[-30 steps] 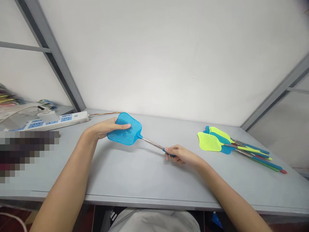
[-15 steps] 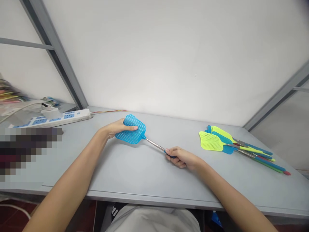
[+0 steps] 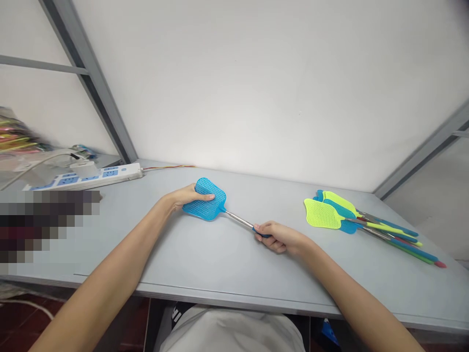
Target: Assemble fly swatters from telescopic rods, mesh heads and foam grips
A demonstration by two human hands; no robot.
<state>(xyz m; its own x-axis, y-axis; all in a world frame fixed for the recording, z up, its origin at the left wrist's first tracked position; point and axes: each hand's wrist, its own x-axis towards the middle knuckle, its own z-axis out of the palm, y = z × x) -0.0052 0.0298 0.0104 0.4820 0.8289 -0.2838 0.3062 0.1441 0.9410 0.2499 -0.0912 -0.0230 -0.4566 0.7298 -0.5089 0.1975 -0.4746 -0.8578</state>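
Note:
A blue fly swatter with a perforated head and a metal shaft is held between my two hands above the grey table. My left hand grips the head, thumb on top and the other fingers hidden underneath. Wrapped round the blue handle is my right hand, which covers most of it. The shaft between the hands is short and slants down to the right. Further right lies a pile of fly swatters, with yellow-green and blue heads and several coloured handles.
A white power strip with a plugged-in adapter stands at the back left, its wires running along the wall. Colourful packed items lie beyond it. The grey table ends at a front edge near my body; metal posts frame the wall.
The whole view has shifted slightly, so the table and objects sit a little further right. Both hands keep the same hold on the blue fly swatter.

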